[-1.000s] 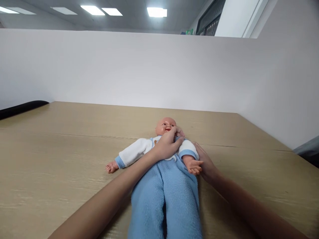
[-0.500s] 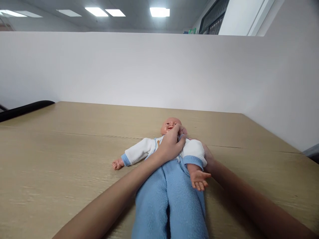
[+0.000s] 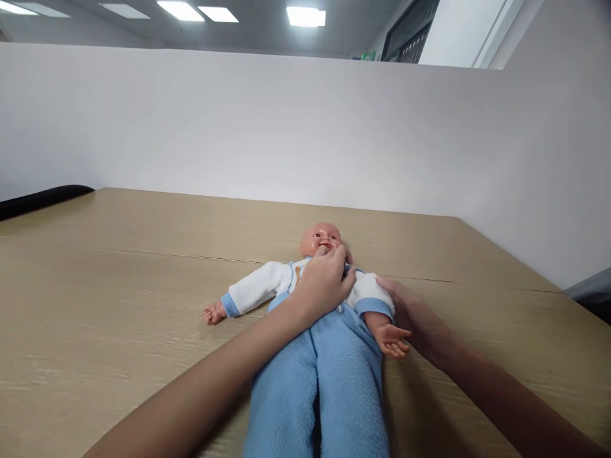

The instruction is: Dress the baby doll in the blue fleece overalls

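A baby doll (image 3: 317, 375) in blue overalls and a white top with blue cuffs lies on its back, head away from me. My left hand (image 3: 322, 280) rests on its upper chest, with fingers curled at the collar just below the chin. What lies under those fingers is hidden. Against the doll's sleeve on the right, my right hand (image 3: 405, 312) reaches the shoulder, thumb side on top and the other fingers hidden behind the sleeve. The doll's arm on the left stretches out over the table.
The doll lies on a light wooden table (image 3: 119, 356) with a seam running across it. A white partition (image 3: 267, 127) rises behind the table and along the right. A black curved object (image 3: 48, 198) stands at the left edge, and a dark object (image 3: 594, 296) at the right.
The doll's head has tilted upright and moved slightly left. My right hand shows more, now at the outside of the sleeve. The doll's hand on the right has shifted outward.
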`<state>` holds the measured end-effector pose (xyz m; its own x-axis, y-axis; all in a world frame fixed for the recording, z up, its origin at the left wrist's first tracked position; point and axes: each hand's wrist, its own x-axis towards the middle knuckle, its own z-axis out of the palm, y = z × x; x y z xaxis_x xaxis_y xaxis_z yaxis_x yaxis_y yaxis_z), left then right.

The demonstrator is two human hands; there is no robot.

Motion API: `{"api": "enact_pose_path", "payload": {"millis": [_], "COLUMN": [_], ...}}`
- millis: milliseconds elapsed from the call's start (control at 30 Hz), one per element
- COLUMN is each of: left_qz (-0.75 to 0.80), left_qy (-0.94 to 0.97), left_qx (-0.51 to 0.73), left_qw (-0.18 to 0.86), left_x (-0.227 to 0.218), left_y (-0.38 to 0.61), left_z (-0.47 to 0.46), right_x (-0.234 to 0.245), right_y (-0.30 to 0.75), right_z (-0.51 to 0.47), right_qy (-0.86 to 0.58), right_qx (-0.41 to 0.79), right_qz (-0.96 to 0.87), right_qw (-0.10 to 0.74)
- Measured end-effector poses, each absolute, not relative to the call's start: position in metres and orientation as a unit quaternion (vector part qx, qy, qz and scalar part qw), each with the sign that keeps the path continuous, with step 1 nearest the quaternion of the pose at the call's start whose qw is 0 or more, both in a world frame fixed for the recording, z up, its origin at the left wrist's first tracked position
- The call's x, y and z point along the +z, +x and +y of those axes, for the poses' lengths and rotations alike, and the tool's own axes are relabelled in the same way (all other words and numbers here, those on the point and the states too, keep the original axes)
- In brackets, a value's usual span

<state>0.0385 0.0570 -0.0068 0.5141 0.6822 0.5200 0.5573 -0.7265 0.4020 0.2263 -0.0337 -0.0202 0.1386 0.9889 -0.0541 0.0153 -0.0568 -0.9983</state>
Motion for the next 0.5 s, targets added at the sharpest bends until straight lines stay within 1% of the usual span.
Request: {"api": "enact_pose_path", "payload": {"millis": [100, 167, 300, 400, 500], "left_qz": [0.384, 0.396, 0.408, 0.413, 0.421], "left_qy": [0.866, 0.865, 0.865, 0.864, 0.86], "left_qx": [0.317, 0.306, 0.293, 0.288, 0.288], "left_qw": [0.044, 0.028, 0.019, 0.026, 0.029], "left_x": [-0.004, -0.002, -0.001, -0.001, -0.002], "left_y": [0.037, 0.037, 0.037, 0.038, 0.038], "left_z": [0.053, 0.052, 0.051, 0.053, 0.054], "right_x": [-0.004, -0.002, -0.02, -0.033, -0.034], "right_y": [0.224, 0.224, 0.237, 0.256, 0.279], "right_z": [-0.053, -0.06, -0.065, -0.068, -0.07], "right_qy": [-0.573, -0.591, -0.622, -0.632, -0.65], "right_qx": [0.572, 0.574, 0.537, 0.467, 0.399], "right_qz": [-0.339, -0.308, -0.312, -0.364, -0.429], "right_qw": [0.479, 0.475, 0.478, 0.5, 0.485]}}
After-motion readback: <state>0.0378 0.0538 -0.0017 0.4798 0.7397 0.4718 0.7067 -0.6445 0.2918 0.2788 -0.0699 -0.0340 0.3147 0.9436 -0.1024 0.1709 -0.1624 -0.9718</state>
